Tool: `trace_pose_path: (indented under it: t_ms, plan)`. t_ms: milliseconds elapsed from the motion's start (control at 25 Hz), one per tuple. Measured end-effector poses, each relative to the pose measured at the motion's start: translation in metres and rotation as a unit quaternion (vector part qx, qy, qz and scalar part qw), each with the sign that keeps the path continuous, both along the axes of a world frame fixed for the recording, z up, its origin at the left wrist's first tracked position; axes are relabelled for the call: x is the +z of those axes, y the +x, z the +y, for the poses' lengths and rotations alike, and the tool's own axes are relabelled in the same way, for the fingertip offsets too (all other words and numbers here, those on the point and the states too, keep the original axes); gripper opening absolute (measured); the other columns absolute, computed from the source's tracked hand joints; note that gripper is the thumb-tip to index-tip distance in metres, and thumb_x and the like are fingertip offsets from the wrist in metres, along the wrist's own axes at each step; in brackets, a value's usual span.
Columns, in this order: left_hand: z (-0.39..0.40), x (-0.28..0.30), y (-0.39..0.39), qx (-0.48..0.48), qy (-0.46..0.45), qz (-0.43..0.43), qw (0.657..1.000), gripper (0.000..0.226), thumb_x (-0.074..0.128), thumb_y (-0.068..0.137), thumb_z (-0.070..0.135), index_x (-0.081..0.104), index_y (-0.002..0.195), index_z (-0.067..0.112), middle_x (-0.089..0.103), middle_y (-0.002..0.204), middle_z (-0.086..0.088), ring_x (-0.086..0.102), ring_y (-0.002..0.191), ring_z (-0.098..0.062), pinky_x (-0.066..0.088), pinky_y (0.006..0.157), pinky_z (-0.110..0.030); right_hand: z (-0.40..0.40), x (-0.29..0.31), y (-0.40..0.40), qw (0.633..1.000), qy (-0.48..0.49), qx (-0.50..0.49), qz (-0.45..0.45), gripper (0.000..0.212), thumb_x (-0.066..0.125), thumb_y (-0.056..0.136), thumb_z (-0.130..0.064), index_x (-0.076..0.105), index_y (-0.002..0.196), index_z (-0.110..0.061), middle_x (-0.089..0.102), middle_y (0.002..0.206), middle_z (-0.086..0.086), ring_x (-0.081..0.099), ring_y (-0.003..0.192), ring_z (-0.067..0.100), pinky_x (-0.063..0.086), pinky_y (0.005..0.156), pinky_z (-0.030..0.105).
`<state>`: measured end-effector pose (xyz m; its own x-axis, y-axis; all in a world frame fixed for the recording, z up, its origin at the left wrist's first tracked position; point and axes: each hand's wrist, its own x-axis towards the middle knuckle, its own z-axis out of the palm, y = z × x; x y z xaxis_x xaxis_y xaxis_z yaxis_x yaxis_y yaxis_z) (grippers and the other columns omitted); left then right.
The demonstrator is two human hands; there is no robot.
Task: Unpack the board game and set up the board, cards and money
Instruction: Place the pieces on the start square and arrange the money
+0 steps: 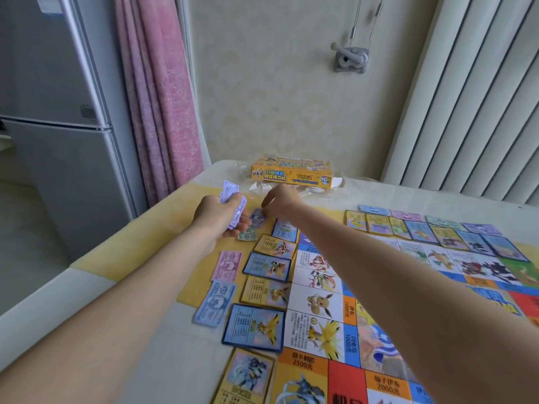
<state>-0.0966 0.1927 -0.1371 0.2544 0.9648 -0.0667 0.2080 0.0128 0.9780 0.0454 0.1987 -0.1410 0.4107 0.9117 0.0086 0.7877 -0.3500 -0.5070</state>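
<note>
Money-sorting step: left hand (217, 214) grips a fan of purple paper notes (233, 204), right hand (280, 201) fingers seemingly pinch one purple note (258, 217) onto the bench's far-left; next, release it squarely beside the green note (247, 235).

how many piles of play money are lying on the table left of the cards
4: a blue pile nearest, a pink pile beyond it, a green one further on, and a purple one under the right hand. Others may be hidden.
</note>
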Motion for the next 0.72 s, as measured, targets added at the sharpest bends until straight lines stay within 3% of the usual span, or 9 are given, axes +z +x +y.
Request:
trace_pose_path:
  t_ms: [80, 160, 240, 320, 400, 560, 720]
  plan:
    - [-0.004, -0.004, 0.0, 0.01, 0.034, 0.052, 0.998, 0.031, 0.046, 0.096, 0.03, 0.062, 0.085, 0.007, 0.063, 0.046, 0.004, 0.066, 0.051, -0.017, 0.053, 0.048, -0.022, -0.005, 0.0, 0.0, 0.999, 0.031, 0.012, -0.042, 0.025, 0.052, 0.086, 0.0, 0.066, 0.106, 0.004, 0.064, 0.113, 0.021, 0.06, 0.104, 0.032, 0.051, 0.087, 0.041]
    - [-0.012, -0.004, -0.002, -0.005, 0.117, 0.163, 0.98, 0.033, 0.044, 0.096, 0.034, 0.063, 0.088, 0.008, 0.068, 0.06, 0.004, 0.069, 0.067, -0.029, 0.057, 0.066, -0.033, -0.015, 0.003, 0.0, 0.994, 0.066, 0.042, -0.076, 0.03, 0.044, 0.087, 0.004, 0.068, 0.104, -0.002, 0.066, 0.112, 0.015, 0.059, 0.105, 0.03, 0.05, 0.089, 0.039]
    - [-0.023, -0.001, -0.004, -0.033, 0.208, 0.277, 0.938, 0.038, 0.041, 0.097, 0.036, 0.056, 0.074, 0.011, 0.063, 0.069, -0.001, 0.066, 0.07, -0.033, 0.052, 0.067, -0.033, -0.028, 0.003, -0.003, 0.987, 0.044, 0.106, -0.113, 0.034, 0.043, 0.088, 0.001, 0.069, 0.105, -0.012, 0.065, 0.113, 0.009, 0.054, 0.11, 0.028, 0.047, 0.091, 0.038]
    - [-0.032, 0.002, -0.006, -0.048, 0.287, 0.348, 0.891, 0.045, 0.04, 0.098, 0.037, 0.041, 0.058, 0.016, 0.052, 0.062, -0.002, 0.055, 0.069, -0.032, 0.039, 0.062, -0.032, -0.041, 0.0, -0.004, 0.979, -0.005, 0.143, -0.142, 0.039, 0.04, 0.09, -0.002, 0.065, 0.113, -0.021, 0.059, 0.123, 0.004, 0.042, 0.12, 0.027, 0.038, 0.096, 0.041]
    - [-0.034, 0.005, -0.009, -0.067, 0.314, 0.361, 0.876, 0.045, 0.041, 0.097, 0.036, 0.038, 0.054, 0.021, 0.055, 0.064, 0.001, 0.051, 0.068, -0.027, 0.034, 0.061, -0.03, -0.051, 0.0, -0.005, 0.976, -0.036, 0.152, -0.153, 0.049, 0.035, 0.088, 0.001, 0.059, 0.121, -0.025, 0.052, 0.133, 0.0, 0.033, 0.125, 0.026, 0.031, 0.099, 0.045]
    - [-0.034, 0.007, -0.018, -0.096, 0.304, 0.354, 0.879, 0.038, 0.043, 0.097, 0.033, 0.047, 0.06, 0.024, 0.072, 0.079, 0.002, 0.055, 0.066, -0.02, 0.041, 0.066, -0.028, -0.06, 0.003, -0.01, 0.972, -0.048, 0.167, -0.157, 0.057, 0.031, 0.084, 0.006, 0.055, 0.126, -0.026, 0.046, 0.139, -0.002, 0.029, 0.127, 0.025, 0.028, 0.1, 0.046]
    - [-0.03, 0.007, -0.016, -0.028, 0.326, 0.323, 0.888, 0.04, 0.045, 0.096, 0.033, 0.06, 0.069, 0.009, 0.068, 0.071, -0.005, 0.061, 0.06, -0.025, 0.048, 0.063, -0.032, -0.065, 0.008, -0.017, 0.973, -0.011, 0.165, -0.162, 0.058, 0.033, 0.082, 0.009, 0.054, 0.127, -0.022, 0.047, 0.138, 0.003, 0.03, 0.128, 0.026, 0.03, 0.098, 0.043]
